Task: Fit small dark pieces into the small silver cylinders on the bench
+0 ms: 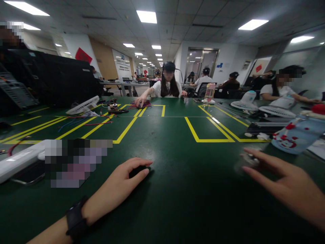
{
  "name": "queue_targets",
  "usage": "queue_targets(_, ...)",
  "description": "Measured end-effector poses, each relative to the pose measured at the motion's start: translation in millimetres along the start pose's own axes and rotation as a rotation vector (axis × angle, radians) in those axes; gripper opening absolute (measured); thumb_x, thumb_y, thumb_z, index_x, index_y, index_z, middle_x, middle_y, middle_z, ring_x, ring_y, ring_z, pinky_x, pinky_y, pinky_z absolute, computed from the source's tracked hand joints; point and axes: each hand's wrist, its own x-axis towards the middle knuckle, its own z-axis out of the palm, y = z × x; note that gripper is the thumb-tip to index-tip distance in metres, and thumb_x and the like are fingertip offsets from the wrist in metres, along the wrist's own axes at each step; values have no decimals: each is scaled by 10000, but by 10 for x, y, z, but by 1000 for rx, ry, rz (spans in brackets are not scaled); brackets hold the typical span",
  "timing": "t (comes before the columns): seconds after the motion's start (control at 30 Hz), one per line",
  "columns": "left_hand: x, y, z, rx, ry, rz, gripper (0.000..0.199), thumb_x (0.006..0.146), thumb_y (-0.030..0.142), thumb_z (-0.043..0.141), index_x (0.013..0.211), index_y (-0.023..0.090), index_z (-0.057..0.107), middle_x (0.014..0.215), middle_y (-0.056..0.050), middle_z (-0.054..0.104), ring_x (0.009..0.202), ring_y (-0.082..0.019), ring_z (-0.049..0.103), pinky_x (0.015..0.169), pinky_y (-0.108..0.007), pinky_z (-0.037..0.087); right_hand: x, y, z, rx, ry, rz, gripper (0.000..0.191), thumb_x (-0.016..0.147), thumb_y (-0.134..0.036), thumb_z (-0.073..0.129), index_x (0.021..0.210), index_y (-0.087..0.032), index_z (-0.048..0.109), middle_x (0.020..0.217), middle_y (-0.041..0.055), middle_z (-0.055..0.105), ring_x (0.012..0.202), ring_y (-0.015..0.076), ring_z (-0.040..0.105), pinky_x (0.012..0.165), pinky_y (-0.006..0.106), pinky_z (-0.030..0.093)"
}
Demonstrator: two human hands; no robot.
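Observation:
My left hand (130, 178), with a dark band on its wrist, rests low over the green table (177, 189). Its thumb and index finger are apart, and I see nothing between them. On the right, my right hand (284, 173) curls thumb and fingers around a small clear, shiny object (248, 160). Motion blurs that object, so its kind cannot be made out; it is just above or on the tabletop.
Left of me lie a white power strip (27, 157) and a phone (30, 174). Loose wires (101, 122) and a white fan (83, 105) are farther off. A blue snowman-patterned container (297, 134) stands right. Across the table, a person (167, 83) reaches into red wires.

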Motion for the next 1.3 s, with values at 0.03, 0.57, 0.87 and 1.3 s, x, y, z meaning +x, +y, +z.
queue_targets(0.03,-3,1,0,7,-1,5,282,916,405,511,1164,327,620,1203,3,635,1105,-228,582,977,-397,441,24,-297,74,91,-59,-120,506,816,-478,590,1278,-288,510,1138,51,620,973,176,622,795,297,540)
queue_targets(0.57,140,650,232,-38,33,322,178,907,241,555,1043,270,668,1079,-11,651,999,-186,595,897,-328,471,81,-1525,719,678,-346,-190,652,799,-265,620,1349,-245,270,1124,22,599,995,120,587,866,264,490)
queue_targets(0.87,186,578,166,-117,107,186,166,876,350,592,939,304,738,1066,-8,649,1011,-228,596,917,-386,467,146,-1475,539,676,-426,-223,367,788,-207,597,1141,-235,498,1067,6,584,922,107,565,805,241,470)
queue_targets(1.3,142,272,232,120,-118,154,357,887,393,573,1243,376,595,1388,-2,530,1261,-255,473,1065,-474,352,181,-1150,510,471,-194,-258,409,798,-296,596,1186,-230,487,1114,36,580,988,131,577,875,265,493)
